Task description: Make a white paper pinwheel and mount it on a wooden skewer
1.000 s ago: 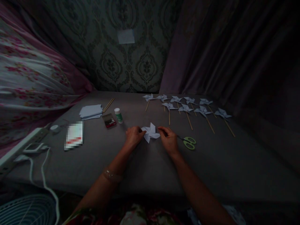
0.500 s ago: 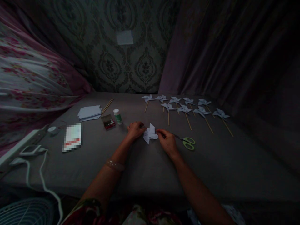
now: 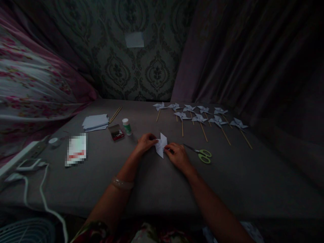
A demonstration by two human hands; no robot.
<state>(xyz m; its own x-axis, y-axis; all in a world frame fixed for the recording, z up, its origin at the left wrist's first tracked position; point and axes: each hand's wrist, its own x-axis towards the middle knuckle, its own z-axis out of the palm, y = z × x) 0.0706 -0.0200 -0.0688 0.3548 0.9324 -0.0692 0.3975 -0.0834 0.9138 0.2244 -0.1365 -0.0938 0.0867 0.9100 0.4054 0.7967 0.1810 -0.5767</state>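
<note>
A white paper pinwheel (image 3: 161, 145) without a stick is between my hands over the grey tabletop. My left hand (image 3: 146, 142) pinches its left edge between thumb and fingers. From the other side, my right hand (image 3: 177, 152) has thumb and fingertips closed on its right part. The fingertips hide some of the folds. Just right of my right hand lie scissors (image 3: 204, 156) with green handles. Beyond my left hand stand a green-and-white glue bottle (image 3: 127, 127) and an open small box (image 3: 116, 133) with tiny metal pieces in it.
Several finished pinwheels (image 3: 199, 118) on sticks lie at the back right. A stack of white paper (image 3: 96, 122) and a few loose sticks (image 3: 115, 115) lie at the back left. Nearer are a blurred packet (image 3: 76, 149), a white cap (image 3: 53, 142) and a power strip (image 3: 27, 156) with cables.
My right hand has moved slightly left and down, onto the pinwheel's right part. The pinwheel looks narrower, its right blade now folded or covered. The scissors' blades show more.
</note>
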